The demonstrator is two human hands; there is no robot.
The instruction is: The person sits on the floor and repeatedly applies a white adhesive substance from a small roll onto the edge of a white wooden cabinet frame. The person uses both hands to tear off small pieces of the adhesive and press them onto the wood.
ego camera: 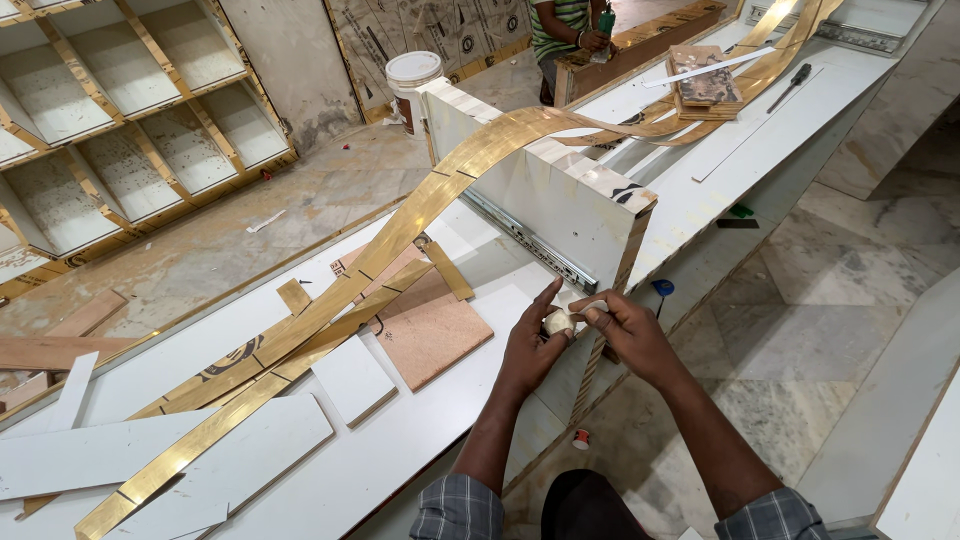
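Both my hands meet at the near corner of a white drawer box (545, 205) that stands on a long white workbench (400, 450). My left hand (533, 345) pinches a small whitish object (558, 321). My right hand (628, 330) grips the same small object from the right side. A metal slide rail (530, 243) runs along the box's lower side, just above my hands. Long gold-coloured strips (400, 225) arch over the box and trail down the bench to the left.
A brown board piece (428, 325) and several white panel offcuts (350, 380) lie on the bench. A white bucket (412, 82) stands on the floor behind. Another person in a striped shirt (560, 25) works at the far end. Shelving (130, 130) stands at left. A screwdriver (790, 85) lies far right.
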